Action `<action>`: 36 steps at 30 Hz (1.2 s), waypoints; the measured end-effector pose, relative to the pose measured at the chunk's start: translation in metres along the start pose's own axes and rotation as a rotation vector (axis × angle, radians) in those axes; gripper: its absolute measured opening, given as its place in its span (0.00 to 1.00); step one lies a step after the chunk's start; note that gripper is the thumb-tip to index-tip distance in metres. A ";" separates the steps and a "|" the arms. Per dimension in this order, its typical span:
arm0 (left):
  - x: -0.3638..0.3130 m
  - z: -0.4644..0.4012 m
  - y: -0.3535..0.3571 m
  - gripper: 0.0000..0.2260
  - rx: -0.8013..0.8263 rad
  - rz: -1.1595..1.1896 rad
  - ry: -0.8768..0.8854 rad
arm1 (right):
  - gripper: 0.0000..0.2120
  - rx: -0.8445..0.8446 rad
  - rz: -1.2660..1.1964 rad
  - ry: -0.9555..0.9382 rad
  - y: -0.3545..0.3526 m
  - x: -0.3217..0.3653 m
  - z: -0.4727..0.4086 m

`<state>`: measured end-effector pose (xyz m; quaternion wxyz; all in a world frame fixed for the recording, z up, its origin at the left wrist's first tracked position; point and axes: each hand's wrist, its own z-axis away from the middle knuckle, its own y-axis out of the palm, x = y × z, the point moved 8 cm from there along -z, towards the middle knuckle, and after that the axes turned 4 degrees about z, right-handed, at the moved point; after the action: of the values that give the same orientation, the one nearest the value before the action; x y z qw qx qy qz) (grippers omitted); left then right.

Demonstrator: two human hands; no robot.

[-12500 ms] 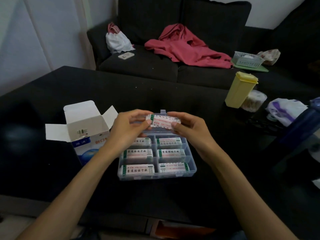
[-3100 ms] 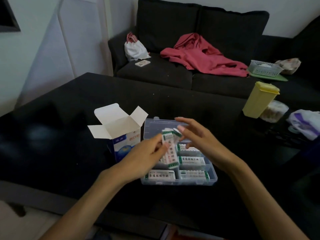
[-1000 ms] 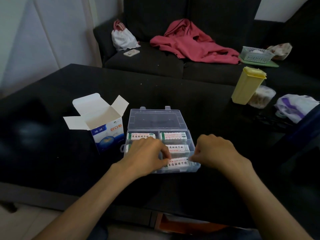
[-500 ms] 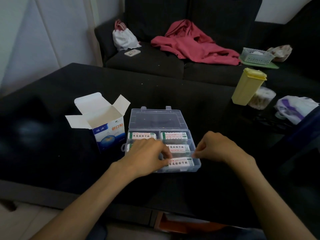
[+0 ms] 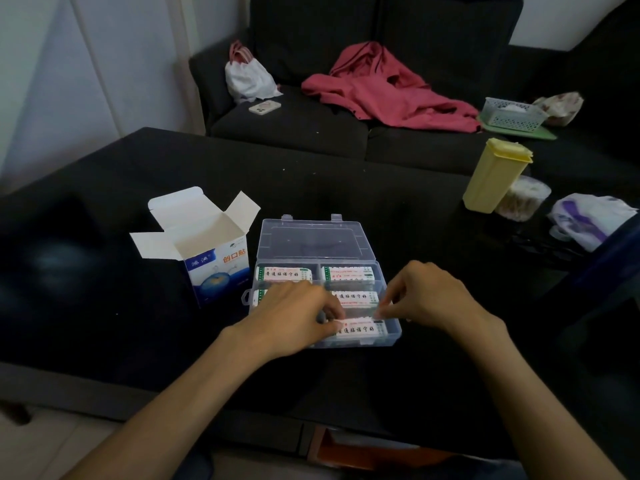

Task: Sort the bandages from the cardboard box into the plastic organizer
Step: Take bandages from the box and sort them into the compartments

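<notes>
A dark tabletop fronts a black sofa strewn with a red garment. From my remote seat, both hands sit over the plastic organizer, beside the open cardboard box. The left hand and right hand each pinch an end of a bandage in the near right compartment. Half a second ago they sat much the same.

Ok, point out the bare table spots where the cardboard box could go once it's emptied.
Bare table lies beyond the plastic organizer toward the sofa, also left of the cardboard box, and along the near edge below the arms. Crowded: the right side, with the yellow container, a tub and a plastic bag, and the organizer, where the left hand and right hand work.
</notes>
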<state>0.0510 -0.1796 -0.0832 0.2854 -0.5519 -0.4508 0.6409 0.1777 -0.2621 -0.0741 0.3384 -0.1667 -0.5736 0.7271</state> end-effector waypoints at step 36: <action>0.149 0.123 -0.101 0.15 -0.723 1.010 -0.456 | 0.12 -0.839 0.129 -0.769 0.002 0.188 0.018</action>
<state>-0.1148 -0.0397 -0.0620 -0.3560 -0.6071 -0.3722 0.6051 0.0308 -0.1467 -0.0430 -0.0349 -0.0451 -0.8836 0.4648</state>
